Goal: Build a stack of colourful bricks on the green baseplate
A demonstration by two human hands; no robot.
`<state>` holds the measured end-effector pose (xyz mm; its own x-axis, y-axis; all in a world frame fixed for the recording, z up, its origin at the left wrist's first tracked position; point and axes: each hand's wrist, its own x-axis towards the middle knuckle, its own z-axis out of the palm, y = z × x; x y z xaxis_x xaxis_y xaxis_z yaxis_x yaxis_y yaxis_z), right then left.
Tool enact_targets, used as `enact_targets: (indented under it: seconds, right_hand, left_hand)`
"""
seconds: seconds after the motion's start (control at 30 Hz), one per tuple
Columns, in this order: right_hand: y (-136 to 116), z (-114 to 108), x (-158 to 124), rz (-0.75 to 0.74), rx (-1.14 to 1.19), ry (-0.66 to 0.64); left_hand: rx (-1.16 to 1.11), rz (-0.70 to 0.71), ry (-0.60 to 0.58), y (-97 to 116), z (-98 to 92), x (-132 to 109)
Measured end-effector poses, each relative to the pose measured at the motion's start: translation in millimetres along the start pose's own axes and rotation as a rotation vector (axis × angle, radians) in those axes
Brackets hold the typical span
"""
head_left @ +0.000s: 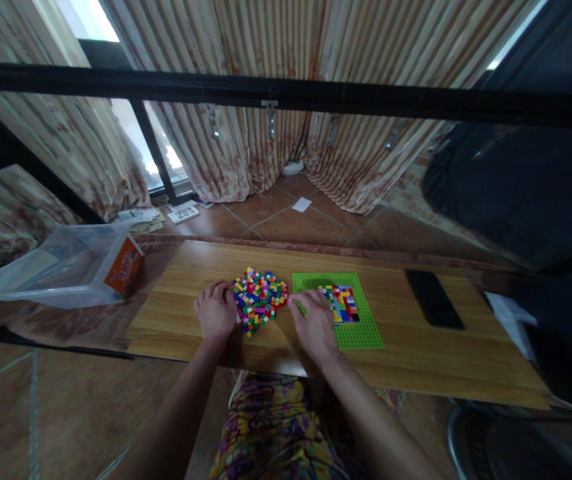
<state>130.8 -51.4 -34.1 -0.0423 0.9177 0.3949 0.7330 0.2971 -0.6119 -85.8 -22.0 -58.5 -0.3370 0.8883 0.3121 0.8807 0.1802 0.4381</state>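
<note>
A heap of small coloured bricks (259,298) lies in the middle of a wooden board (191,313). To its right sits a green baseplate (361,332) with a patch of coloured bricks (342,303) pressed onto it. My left hand (215,310) rests at the heap's left edge with its fingers curled; I cannot see anything in them. My right hand (315,323) lies over the baseplate's left edge, fingers pinched on a small green brick (299,307).
A black phone (433,299) lies on the board's right part. A clear plastic box (66,267) with an orange carton (123,267) stands to the left. Black frame bars (286,93) cross above. Curtains hang behind, over a tiled floor.
</note>
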Motion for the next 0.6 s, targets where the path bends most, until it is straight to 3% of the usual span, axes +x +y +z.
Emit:
enact_targets:
  seconds: [0.3, 0.6]
  right_hand:
    - [47, -47, -9, 0.092, -0.062, 0.183]
    - [76, -50, 1, 0.142, -0.055, 0.221]
  left_hand:
    - [0.006, 0.022, 0.005, -1, 1.2, 0]
    - [0.006, 0.006, 0.004, -2, 1.9, 0]
